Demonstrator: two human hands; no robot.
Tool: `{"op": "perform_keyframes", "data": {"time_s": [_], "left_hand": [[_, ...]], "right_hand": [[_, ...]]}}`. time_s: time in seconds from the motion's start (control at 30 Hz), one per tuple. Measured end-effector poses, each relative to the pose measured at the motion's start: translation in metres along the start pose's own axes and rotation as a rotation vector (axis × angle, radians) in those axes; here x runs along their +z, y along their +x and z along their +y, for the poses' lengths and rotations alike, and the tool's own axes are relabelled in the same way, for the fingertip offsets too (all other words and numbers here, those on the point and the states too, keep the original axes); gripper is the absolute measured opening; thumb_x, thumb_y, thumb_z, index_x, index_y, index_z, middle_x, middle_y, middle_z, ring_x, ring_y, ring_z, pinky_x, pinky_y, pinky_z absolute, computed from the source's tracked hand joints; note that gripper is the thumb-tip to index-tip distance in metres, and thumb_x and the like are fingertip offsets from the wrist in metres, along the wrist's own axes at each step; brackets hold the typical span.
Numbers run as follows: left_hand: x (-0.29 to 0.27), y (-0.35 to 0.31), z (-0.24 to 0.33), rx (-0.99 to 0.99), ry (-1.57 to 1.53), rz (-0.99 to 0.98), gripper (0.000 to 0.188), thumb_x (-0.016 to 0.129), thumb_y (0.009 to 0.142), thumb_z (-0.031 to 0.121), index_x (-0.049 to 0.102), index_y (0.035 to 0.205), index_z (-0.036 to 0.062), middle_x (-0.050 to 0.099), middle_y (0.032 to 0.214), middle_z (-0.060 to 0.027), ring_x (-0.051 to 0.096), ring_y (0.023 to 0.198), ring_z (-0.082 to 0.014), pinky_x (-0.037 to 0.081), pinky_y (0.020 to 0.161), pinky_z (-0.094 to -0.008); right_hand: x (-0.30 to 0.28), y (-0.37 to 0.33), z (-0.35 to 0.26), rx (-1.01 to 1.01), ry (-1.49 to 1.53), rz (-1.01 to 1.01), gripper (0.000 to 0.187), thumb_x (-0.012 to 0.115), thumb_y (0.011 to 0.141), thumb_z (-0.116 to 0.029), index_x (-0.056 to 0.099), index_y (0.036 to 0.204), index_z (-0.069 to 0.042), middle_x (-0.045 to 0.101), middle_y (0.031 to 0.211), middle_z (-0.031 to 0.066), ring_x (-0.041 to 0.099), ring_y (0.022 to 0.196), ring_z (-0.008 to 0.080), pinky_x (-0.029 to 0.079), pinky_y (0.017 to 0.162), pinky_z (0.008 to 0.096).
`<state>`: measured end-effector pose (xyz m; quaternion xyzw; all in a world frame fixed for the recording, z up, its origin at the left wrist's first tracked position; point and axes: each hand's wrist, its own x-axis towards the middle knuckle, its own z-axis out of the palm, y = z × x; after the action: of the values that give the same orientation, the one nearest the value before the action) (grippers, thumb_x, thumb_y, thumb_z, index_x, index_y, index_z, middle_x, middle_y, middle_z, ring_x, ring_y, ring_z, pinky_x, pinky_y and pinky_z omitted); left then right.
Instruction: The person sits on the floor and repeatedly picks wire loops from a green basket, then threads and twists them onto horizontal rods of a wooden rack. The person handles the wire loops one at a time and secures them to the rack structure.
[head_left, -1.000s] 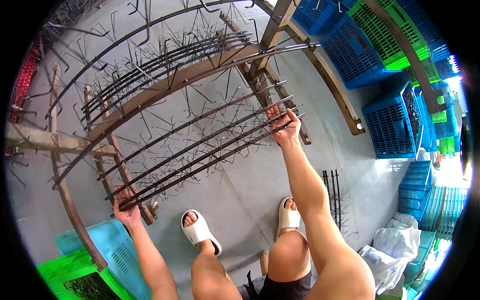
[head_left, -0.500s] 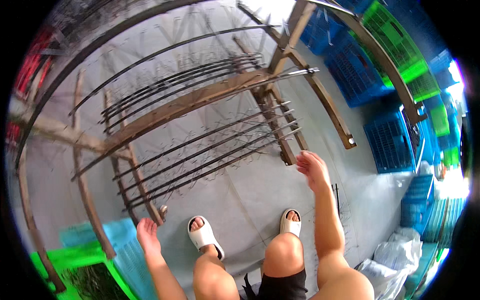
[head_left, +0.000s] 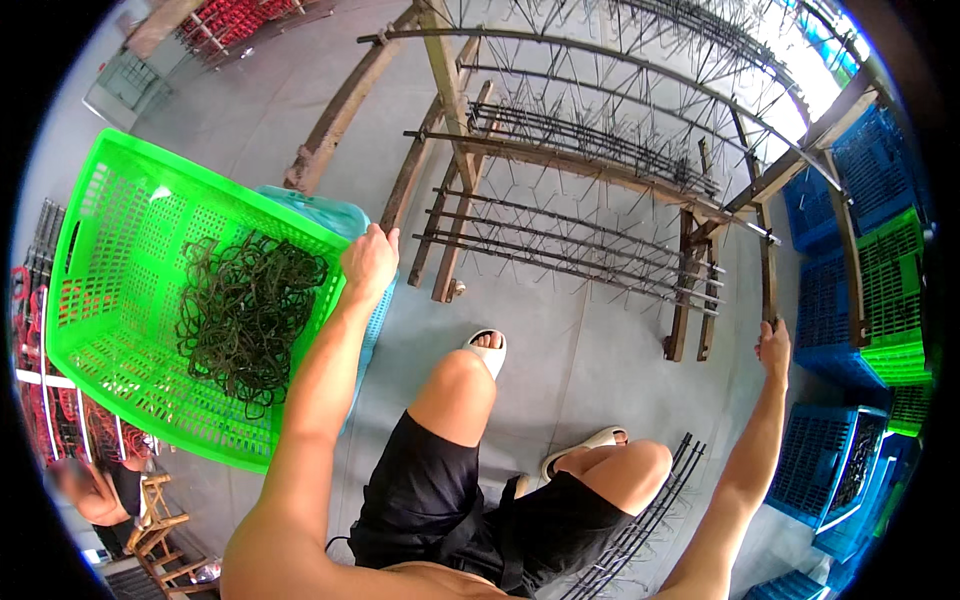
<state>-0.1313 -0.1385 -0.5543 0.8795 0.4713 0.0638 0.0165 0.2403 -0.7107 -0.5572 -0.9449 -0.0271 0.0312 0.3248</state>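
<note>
A wooden rack stands before me, its thin black rods set with many fine wire hooks. My left hand is closed at the lower end of a wooden leg on the rack's left, beside the rim of a green plastic basket. Inside that basket lies a tangled heap of dark wire-like pieces. My right hand is closed round the lower end of a wooden leg on the right side. Both arms are spread wide, and my fingers are partly hidden.
Blue crates and green crates are stacked along the right. More hooked rods lie low beside my right knee. A light-blue basket sits under the green one. At lower left, another person is near a bamboo chair.
The view has swung left, bringing the whole green basket into sight. Both hands, apart from the rack with fingers extended before, are now closed at its legs.
</note>
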Motion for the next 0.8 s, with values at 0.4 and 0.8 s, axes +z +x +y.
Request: {"op": "perform_keyframes", "data": {"time_s": [0.4, 0.8], "left_hand": [[-0.028, 0.015, 0.029, 0.111, 0.057, 0.057, 0.037, 0.054, 0.087, 0.036, 0.056, 0.105, 0.0042, 0.058, 0.095, -0.0214, 0.057, 0.088, -0.0393, 0.049, 0.070, -0.0483], [0.028, 0.171, 0.130, -0.587, -1.552, -0.449, 0.053, 0.050, 0.089, 0.046, 0.054, 0.112, -0.0015, 0.052, 0.122, -0.0122, 0.049, 0.111, -0.0238, 0.039, 0.092, -0.0364]], "right_hand": [[-0.026, -0.002, -0.003, 0.123, -0.195, -0.004, 0.040, 0.053, 0.087, -0.029, 0.048, 0.115, -0.001, 0.060, 0.096, 0.0289, 0.058, 0.092, 0.0432, 0.045, 0.081, 0.0466], [0.101, 0.129, -0.142, 0.289, 1.047, 0.189, 0.034, 0.053, 0.089, -0.035, 0.060, 0.091, -0.001, 0.059, 0.090, 0.0126, 0.056, 0.087, 0.0258, 0.044, 0.081, 0.0376]]}}
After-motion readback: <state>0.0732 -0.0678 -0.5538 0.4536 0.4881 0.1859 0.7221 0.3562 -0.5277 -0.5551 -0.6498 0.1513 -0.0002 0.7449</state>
